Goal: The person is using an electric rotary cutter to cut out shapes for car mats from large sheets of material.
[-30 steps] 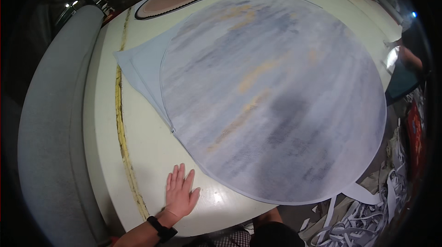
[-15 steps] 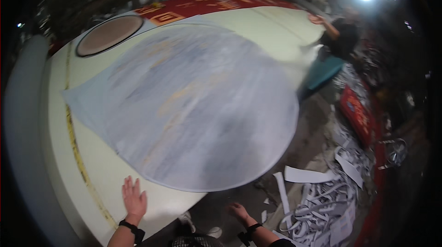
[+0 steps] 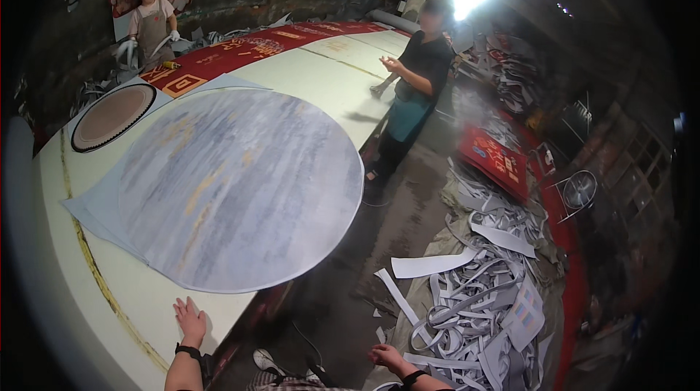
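Observation:
A large round mat (image 3: 244, 187), marbled grey-blue with gold streaks, lies flat on the long pale table (image 3: 168, 347). Its lower right rim reaches past the table edge. Pale blue sheet corners (image 3: 102, 205) stick out from under its left side. My left hand (image 3: 191, 323) rests on the tabletop just below the mat's near edge, fingers spread, holding nothing. Off the table to the right, my right hand (image 3: 388, 356) hangs in the air near the scrap pile; its fingers are loosely bent and nothing shows in them.
A smaller brown oval mat (image 3: 114, 118) and a red printed sheet (image 3: 233, 52) lie farther along the table. One person (image 3: 154, 30) stands at the far left, another (image 3: 423, 77) at the right edge. White offcuts (image 3: 467, 311) heap on the floor at right, near a fan (image 3: 580, 190).
My view has swung up and right, so the mat sits farther left in the picture and both people show more fully. My left hand stays on the table; my right remains in the air.

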`<state>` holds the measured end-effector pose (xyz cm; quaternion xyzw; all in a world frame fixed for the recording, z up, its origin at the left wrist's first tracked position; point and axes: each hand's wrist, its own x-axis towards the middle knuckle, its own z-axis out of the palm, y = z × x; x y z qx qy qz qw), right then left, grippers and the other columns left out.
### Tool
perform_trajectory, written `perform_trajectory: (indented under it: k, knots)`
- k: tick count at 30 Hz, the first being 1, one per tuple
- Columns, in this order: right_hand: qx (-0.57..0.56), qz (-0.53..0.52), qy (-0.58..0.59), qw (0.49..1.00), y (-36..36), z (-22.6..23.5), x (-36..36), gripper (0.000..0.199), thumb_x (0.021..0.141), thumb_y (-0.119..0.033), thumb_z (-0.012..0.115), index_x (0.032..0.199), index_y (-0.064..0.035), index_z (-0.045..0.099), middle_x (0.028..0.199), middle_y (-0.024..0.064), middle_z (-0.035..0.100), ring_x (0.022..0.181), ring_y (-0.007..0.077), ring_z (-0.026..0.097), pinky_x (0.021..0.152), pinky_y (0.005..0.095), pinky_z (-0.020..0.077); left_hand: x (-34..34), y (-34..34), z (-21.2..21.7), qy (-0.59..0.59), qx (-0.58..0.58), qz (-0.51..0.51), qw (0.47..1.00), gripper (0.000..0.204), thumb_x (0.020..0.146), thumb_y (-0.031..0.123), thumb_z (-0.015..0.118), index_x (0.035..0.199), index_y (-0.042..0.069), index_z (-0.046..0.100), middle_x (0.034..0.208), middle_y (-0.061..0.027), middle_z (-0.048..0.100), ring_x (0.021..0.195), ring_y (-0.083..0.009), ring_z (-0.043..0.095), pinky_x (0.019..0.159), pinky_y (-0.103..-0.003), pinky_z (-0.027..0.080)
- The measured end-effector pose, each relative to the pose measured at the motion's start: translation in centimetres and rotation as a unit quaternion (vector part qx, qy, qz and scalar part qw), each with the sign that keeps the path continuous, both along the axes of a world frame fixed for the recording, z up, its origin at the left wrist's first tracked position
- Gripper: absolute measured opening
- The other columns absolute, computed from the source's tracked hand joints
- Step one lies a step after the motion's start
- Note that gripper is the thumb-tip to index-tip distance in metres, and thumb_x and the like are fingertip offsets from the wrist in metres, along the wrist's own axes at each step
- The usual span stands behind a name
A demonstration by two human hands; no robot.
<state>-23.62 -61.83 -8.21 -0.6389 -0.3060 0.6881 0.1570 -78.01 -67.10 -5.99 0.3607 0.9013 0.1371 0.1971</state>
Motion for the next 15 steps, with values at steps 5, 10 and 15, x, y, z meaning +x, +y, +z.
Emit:
perform_trajectory:
  k: [5, 10, 15]
  knots:
    - [-0.016, -0.023, 0.008, 1.000, -3.3, 1.7, 4.3, 0.031, 0.084, -0.014, 0.052, 0.111, -0.0023, 0.046, 0.095, 0.0110, 0.059, 0.079, 0.0173, 0.061, 0.067, 0.0270, 0.0484, 2.2, -2.6, -0.2, -0.032, 0.053, -0.077, 0.995, 0.056, 0.077, 0.022, 0.055, 0.127, 0.003, 0.037, 0.136, -0.0269, 0.018, 0.126, -0.0446, 0.014, 0.103, -0.045, 0.019]
    - [0.006, -0.106, 0.007, 0.994, -5.2, 1.8, 6.6, 0.024, 0.080, -0.008, 0.053, 0.102, 0.0021, 0.049, 0.080, 0.0100, 0.057, 0.061, 0.0153, 0.055, 0.054, 0.0253, 0.0459, 2.4, -5.8, -0.5, -0.062, 0.081, -0.044, 0.994, 0.055, 0.077, 0.020, 0.054, 0.125, 0.000, 0.037, 0.132, -0.0317, 0.023, 0.123, -0.0453, 0.022, 0.103, -0.043, 0.021]
    - [0.056, 0.000, -0.072, 0.996, -7.7, -2.7, 8.5, 0.017, 0.077, -0.014, 0.053, 0.089, -0.0012, 0.056, 0.070, 0.0061, 0.057, 0.059, 0.0141, 0.054, 0.051, 0.0270, 0.0442, 1.8, -9.5, -1.8, 0.014, 0.017, -0.092, 0.996, 0.054, 0.078, 0.021, 0.052, 0.124, -0.002, 0.037, 0.129, -0.0326, 0.027, 0.122, -0.0435, 0.025, 0.103, -0.044, 0.021]
